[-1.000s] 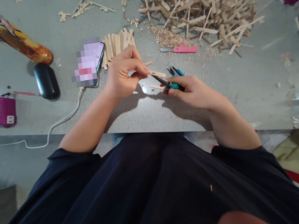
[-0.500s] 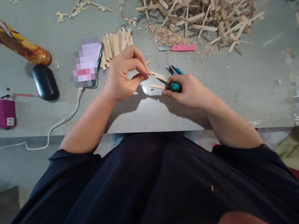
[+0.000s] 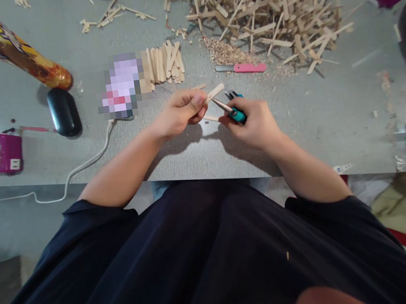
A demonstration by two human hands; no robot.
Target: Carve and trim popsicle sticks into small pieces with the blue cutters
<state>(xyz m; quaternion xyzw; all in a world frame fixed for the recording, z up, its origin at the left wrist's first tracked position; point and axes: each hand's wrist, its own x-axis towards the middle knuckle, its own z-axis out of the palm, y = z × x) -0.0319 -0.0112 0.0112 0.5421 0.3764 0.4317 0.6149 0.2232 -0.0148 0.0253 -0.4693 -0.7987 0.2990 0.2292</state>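
Observation:
My left hand is closed, its thumb and fingers pinching a short flat wooden stick that points up and right. My right hand is wrapped round a teal-and-black handled tool with a narrow metal end. That end reaches the stick close to my left fingertips; its exact kind is unclear. A blue piece with dark prongs shows just beyond my right hand; whether it belongs to the same tool I cannot tell. Another wooden stick sticks out by my right fingers.
Neatly lined wooden sticks lie beside a charging phone. A big heap of sticks, wood shavings and a pink-handled knife are beyond my hands. Left stand a black case, a yellow bottle and a purple socket block.
My left hand has turned and lowered, its fingers now curled closer together. The stick in it has swung from pointing down-right to pointing up-right. My right hand stays nearly in place with the tool.

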